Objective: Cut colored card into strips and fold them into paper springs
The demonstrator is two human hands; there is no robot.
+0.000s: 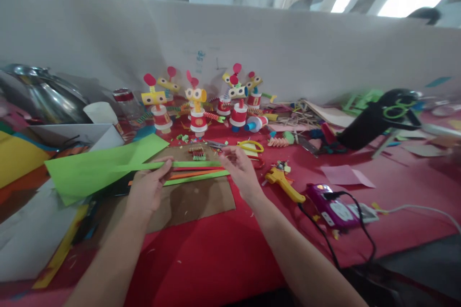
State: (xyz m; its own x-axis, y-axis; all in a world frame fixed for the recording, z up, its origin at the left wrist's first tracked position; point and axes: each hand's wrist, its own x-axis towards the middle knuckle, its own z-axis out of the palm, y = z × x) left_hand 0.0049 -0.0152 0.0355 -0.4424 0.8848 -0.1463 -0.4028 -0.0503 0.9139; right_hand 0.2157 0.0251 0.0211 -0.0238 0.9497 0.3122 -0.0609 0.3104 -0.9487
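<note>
Several narrow paper strips, green, red and orange (196, 172), stretch between my hands above a brown cardboard piece (201, 201). My left hand (153, 184) pinches a green strip near its left end. My right hand (242, 170) has its fingers closed round the right ends of the strips. A large green paper sheet (90, 165) lies just left of my left hand. Folded striped paper (197, 153) rests on the cardboard behind the strips. Yellow-handled scissors (250, 146) and a red handle (257, 160) are just behind my right hand.
Paper-cup figures (198, 115) stand at the back. To the right are a yellow glue gun (284, 184), a purple power strip (333, 206) with cords, pink paper (347, 176) and a black bottle (370, 122). A metal jug (50, 96) and a white box (79, 132) are at the left.
</note>
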